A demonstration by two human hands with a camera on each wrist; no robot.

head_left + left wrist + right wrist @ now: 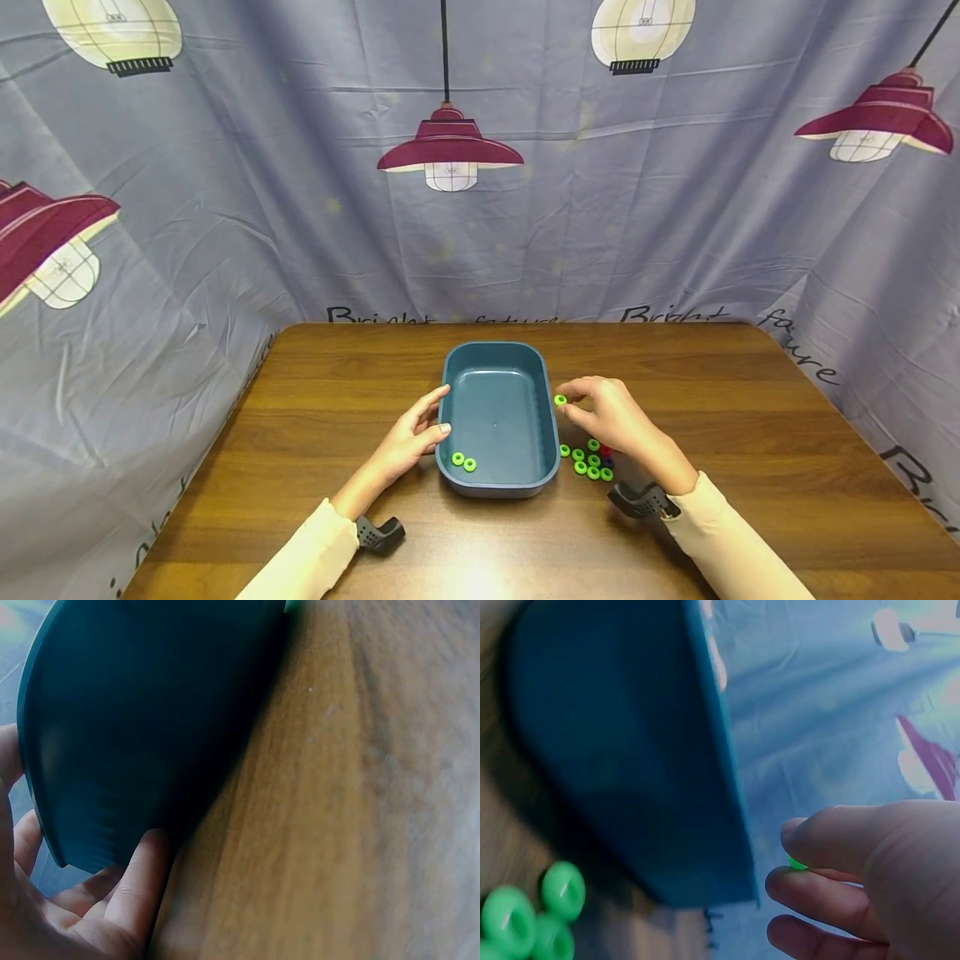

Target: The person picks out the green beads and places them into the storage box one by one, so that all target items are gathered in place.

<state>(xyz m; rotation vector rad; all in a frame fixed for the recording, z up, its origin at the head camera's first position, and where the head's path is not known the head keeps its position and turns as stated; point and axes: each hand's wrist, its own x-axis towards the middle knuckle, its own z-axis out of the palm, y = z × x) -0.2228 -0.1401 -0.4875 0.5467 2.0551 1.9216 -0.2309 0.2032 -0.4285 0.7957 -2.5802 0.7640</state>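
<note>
A dark teal plastic bin [495, 485] sits on the table, with two small green rings [463, 462] in its near left corner. At its left side, my left hand [405, 437] holds the wall, the thumb and index fingertip at the rim; the left wrist view has other fingers against the outer wall. Just right of the bin, my right hand [611, 412] pinches one green ring [560, 400] between thumb and index finger. In the right wrist view only a sliver of that ring [798, 863] shows between the fingertips.
Several loose green rings [593, 472] lie on the wooden table [360, 367], right of the bin. A red ring [606, 451] and a dark blue piece [609, 463] lie among them, partly hidden. Behind the table hangs a lamp-printed curtain [480, 250].
</note>
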